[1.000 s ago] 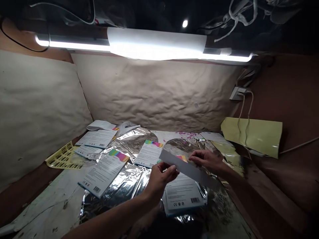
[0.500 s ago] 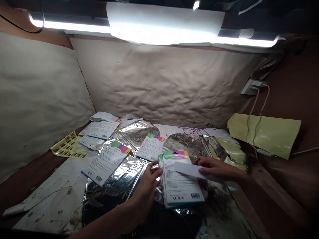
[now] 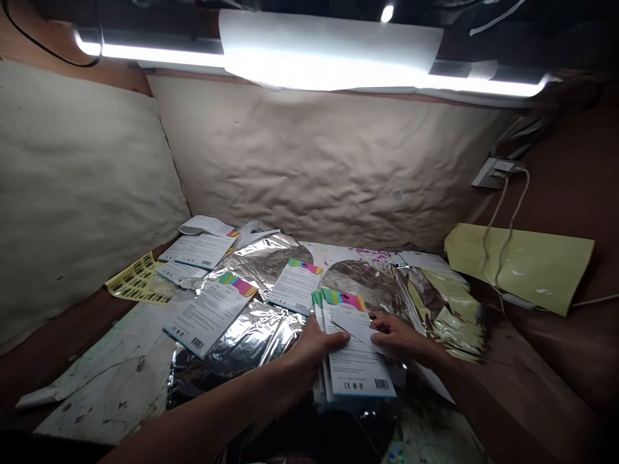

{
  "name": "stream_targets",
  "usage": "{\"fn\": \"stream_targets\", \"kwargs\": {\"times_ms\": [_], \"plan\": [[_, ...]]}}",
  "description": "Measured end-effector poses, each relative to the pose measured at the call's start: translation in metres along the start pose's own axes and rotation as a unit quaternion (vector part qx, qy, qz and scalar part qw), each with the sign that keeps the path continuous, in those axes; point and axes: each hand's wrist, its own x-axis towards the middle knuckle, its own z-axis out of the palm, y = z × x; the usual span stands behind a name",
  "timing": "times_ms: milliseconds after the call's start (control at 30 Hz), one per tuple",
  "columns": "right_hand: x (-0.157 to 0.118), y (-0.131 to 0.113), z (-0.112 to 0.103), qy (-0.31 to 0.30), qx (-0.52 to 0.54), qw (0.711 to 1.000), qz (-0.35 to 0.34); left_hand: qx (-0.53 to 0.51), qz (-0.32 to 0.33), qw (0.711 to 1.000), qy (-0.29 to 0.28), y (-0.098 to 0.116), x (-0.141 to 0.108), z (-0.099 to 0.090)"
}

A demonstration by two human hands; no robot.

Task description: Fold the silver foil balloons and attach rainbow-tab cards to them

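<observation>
Head view, looking forward and down: at far left, a yellow sheet of black barcode labels (image 3: 138, 280) lies on the scuffed white tabletop (image 3: 101, 367), beside white rectangular retail cards with rainbow headers (image 3: 209, 314) spread over crinkled silver foil (image 3: 246, 338). My left grip (image 3: 312, 345) is closed on the left edge of a thick stack of white rainbow-headed cards (image 3: 358, 357), its fingers lying across the front card, and the stack rests on the foil. Just right of that, a narrow white paper strip (image 3: 353, 325) lies tilted across the stack's upper part, pinched in my nearly closed right grip (image 3: 399, 338). Further right, crumpled gold foil (image 3: 449, 328) lies near a yellow-green sheet (image 3: 520, 267), below a white wall socket (image 3: 493, 173) with pale cables (image 3: 503, 238).
</observation>
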Motion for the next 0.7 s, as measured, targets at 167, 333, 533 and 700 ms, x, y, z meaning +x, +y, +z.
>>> {"fn": "stream_targets", "kwargs": {"times_ms": [167,333,533,700], "plan": [[-0.018,-0.022,-0.021,0.042,-0.066,0.994,-0.078,0.101,0.132,0.986,-0.003,0.012,0.01,-0.009],[-0.028,-0.053,-0.037,0.026,-0.168,0.976,-0.134,0.199,0.245,0.944,-0.098,0.034,0.016,-0.033],[-0.009,-0.046,-0.001,0.079,-0.233,0.949,-0.197,0.202,0.283,0.936,-0.055,0.018,0.01,-0.05],[-0.004,-0.039,0.016,0.142,-0.238,0.939,-0.206,0.224,0.342,0.912,-0.005,0.016,0.008,-0.05]]}}
